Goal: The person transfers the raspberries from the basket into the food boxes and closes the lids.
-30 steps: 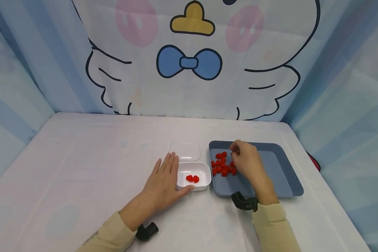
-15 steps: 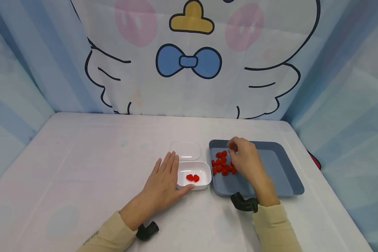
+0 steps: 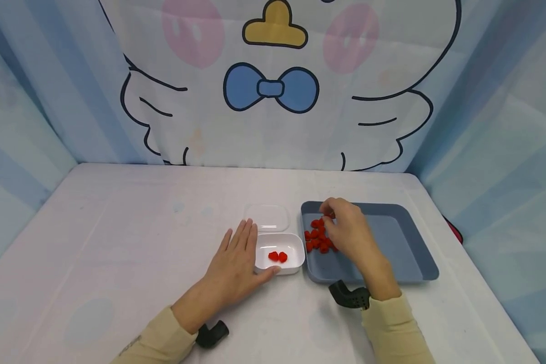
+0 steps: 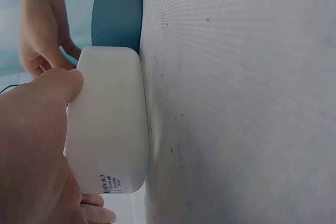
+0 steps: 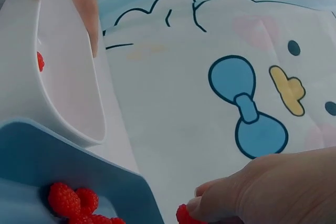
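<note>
My left hand (image 3: 232, 268) lies along the left side of a small white container (image 3: 293, 245), fingers straight and thumb at the near rim. Two red raspberries (image 3: 278, 257) sit inside that container; the right wrist view shows one through its opening. Over the left part of a blue-grey tray (image 3: 402, 247), my right hand (image 3: 348, 232) pinches a raspberry (image 5: 185, 215) between thumb and fingers. Several more raspberries (image 3: 315, 242) are clustered in the tray below and left of the hand. In the left wrist view, printed text shows on the container's wall.
A clear lid (image 3: 270, 217) lies flat behind the white container. The tray's left wall stands right beside the container. A curtain with a cartoon bird and bow tie (image 3: 270, 88) hangs behind the white-covered table (image 3: 132, 242).
My right hand has moved slightly left over the tray with the raspberry between its fingers. The left hand and the container have stayed in place.
</note>
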`<state>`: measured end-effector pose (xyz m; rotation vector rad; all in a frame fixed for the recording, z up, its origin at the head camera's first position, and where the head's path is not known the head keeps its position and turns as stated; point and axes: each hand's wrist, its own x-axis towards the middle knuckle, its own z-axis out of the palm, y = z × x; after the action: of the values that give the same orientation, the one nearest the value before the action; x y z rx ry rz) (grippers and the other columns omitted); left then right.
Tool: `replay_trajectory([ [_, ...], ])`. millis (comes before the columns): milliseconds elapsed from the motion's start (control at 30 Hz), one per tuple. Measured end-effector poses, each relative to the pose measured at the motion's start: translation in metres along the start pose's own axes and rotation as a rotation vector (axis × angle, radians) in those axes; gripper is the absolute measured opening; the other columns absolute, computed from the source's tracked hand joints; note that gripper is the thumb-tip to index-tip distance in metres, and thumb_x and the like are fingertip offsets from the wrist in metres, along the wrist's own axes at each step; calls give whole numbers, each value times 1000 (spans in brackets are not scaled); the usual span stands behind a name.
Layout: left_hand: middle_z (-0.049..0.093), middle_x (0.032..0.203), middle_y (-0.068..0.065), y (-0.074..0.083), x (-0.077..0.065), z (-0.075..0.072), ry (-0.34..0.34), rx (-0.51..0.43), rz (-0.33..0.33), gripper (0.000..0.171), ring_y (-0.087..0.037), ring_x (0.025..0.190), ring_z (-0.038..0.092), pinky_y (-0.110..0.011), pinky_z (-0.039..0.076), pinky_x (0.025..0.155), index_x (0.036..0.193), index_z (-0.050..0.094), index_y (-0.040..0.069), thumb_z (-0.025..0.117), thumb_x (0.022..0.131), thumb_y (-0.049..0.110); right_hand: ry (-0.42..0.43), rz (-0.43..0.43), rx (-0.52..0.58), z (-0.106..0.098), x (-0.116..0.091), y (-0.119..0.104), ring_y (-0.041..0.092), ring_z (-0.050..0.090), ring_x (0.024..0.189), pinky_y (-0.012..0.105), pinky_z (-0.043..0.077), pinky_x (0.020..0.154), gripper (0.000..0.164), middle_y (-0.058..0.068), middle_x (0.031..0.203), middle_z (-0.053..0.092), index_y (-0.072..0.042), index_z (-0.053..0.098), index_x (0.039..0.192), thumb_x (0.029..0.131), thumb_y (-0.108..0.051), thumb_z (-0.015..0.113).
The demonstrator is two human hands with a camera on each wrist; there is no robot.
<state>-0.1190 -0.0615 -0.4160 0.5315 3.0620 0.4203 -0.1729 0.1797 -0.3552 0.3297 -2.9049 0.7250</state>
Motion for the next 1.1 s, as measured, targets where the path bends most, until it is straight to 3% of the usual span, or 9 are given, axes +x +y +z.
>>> replay_trajectory([
  [467,23,163,-19,1,1,0,-8,-4,-6,103,-33,154,17,-53,14,125,155,22,-2,52,89,70,24,-111,-42,6,-3,-10,24,62,85,40,57,73,16,11,98,69,-2,68,104,89,0,67],
  [1100,23,163,-19,1,2,0,-4,9,7,103,-33,154,17,-53,15,124,155,21,-3,50,89,70,40,-181,-22,7,-5,-19,22,59,83,36,56,74,14,7,97,68,-5,69,100,88,0,67],
])
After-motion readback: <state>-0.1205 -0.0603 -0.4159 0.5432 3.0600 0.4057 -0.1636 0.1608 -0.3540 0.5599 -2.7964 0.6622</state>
